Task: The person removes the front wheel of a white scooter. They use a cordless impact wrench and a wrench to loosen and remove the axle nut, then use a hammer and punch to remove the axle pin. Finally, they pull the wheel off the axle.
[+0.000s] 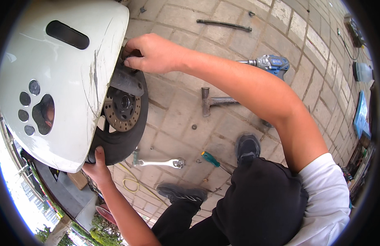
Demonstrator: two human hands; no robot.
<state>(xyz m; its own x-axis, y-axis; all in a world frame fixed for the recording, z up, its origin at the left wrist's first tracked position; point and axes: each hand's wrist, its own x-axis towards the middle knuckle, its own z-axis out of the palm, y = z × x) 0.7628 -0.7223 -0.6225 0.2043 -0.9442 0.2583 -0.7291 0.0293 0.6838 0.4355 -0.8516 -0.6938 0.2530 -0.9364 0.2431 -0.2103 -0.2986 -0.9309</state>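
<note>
A scooter's wheel with a black tyre (120,153) and a drilled brake disc (123,110) sticks out from under a scratched white body panel (71,123). My left hand (99,170) grips the tyre's near edge, thumb on the rubber, with its other fingers mostly hidden. Beside the panel's far edge, my right hand (151,53) is closed, thumb and fingers curled together at a dark part above the grey metal arm (126,80). What lies between those fingers is too hidden to make out.
On the paving lie a hammer (206,101), a blue impact wrench (274,63), a silver wrench (161,163), a green-handled screwdriver (210,158) and a dark rod (224,25). A yellow hose (130,185) curls near my shoe (181,192). Boxes and a bottle (363,72) stand at right.
</note>
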